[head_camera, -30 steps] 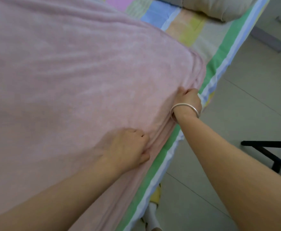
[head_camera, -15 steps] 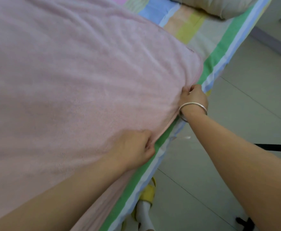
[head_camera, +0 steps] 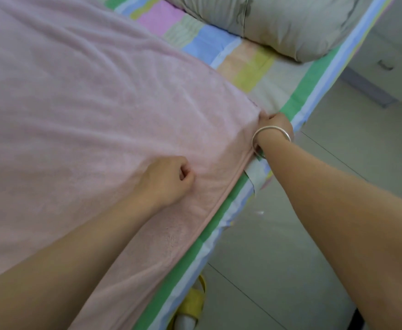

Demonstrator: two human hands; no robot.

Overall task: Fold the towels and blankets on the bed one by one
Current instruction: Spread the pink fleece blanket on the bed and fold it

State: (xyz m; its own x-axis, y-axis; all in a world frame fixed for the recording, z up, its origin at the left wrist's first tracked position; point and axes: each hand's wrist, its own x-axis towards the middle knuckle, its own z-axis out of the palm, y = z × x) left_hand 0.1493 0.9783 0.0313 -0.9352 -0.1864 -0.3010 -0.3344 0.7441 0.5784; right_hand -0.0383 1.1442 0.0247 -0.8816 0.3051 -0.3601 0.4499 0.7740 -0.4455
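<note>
Left hand [head_camera: 169, 179] shifted inward, gripping blanket [head_camera: 76, 110].

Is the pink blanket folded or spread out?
Spread out. The pink blanket lies flat across the bed, no fold visible; the left hand and right hand grip it near its edge.

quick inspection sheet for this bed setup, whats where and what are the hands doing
surface: bed with striped sheet, mostly covered
job's things: pink blanket spread over the bed, wrinkles pulling toward both hands
clutter: grey pillow at the far end; yellow slipper on the floor by the bed
grippers: left hand curled, pinching the blanket near its edge; right hand, bracelet on the wrist, grips the blanket's corner at the bed's side
cables: nothing seen
surroundings: tiled floor; pale cabinet far right
</note>
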